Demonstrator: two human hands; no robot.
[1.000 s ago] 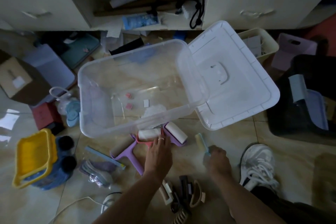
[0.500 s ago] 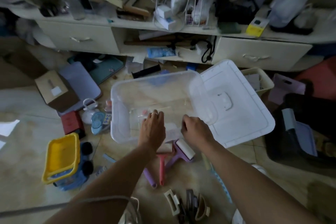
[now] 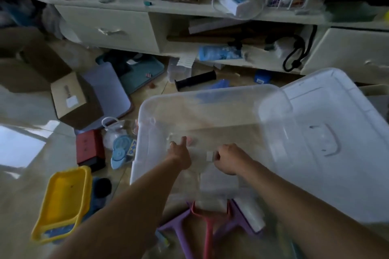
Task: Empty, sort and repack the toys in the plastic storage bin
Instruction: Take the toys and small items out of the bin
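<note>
Both your arms reach over the near wall of the clear storage bin (image 3: 210,115), which sits on the floor with its white lid (image 3: 328,132) lying just beside it on the right, out of the way of your reach. Your left hand (image 3: 179,153) is down near the bin floor with fingers stretched forward and loosely spread, tips next to a small pink piece (image 3: 190,140); it holds nothing that I can make out. Your right hand (image 3: 228,159) is curled, thumb and fingers closing beside a small white square (image 3: 209,156). The view is blurred there, so whether you are already pinching it I cannot tell. The bin looks almost empty, so these scraps are probably the last things to clear out before sorting. The lint rollers (image 3: 210,218) lie together on the floor against the bin's near side, and the yellow toy truck (image 3: 63,202) stands well apart on the left.
</note>
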